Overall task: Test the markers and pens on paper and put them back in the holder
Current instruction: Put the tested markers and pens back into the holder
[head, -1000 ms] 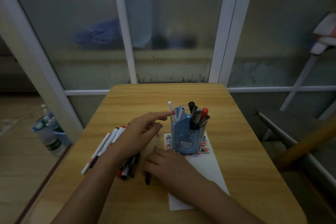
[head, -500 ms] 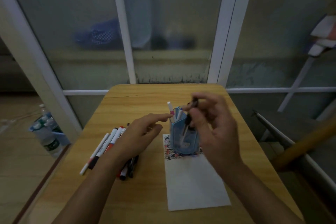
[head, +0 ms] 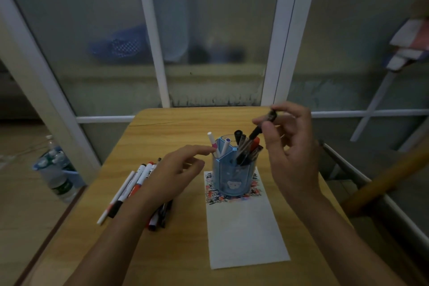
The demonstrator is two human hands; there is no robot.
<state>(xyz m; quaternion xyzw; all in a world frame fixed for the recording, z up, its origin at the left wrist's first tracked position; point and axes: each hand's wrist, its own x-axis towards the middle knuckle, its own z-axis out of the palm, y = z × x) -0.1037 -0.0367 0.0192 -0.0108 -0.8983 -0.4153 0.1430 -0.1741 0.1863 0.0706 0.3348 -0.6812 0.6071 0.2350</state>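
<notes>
I see my right hand pinching a black pen tilted above the blue pen holder — the holder stands on the paper sheet. My left hand hovers, fingers relaxed, over loose markers on the wooden table.

I am seeing one holder, one paper, two hands, one held pen, two bottles.

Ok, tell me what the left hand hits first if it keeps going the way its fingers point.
Probably the pink-and-white pen at the blue holder's near rim: the left hand's index fingertip sits just short of it, though depth is unclear.
</notes>
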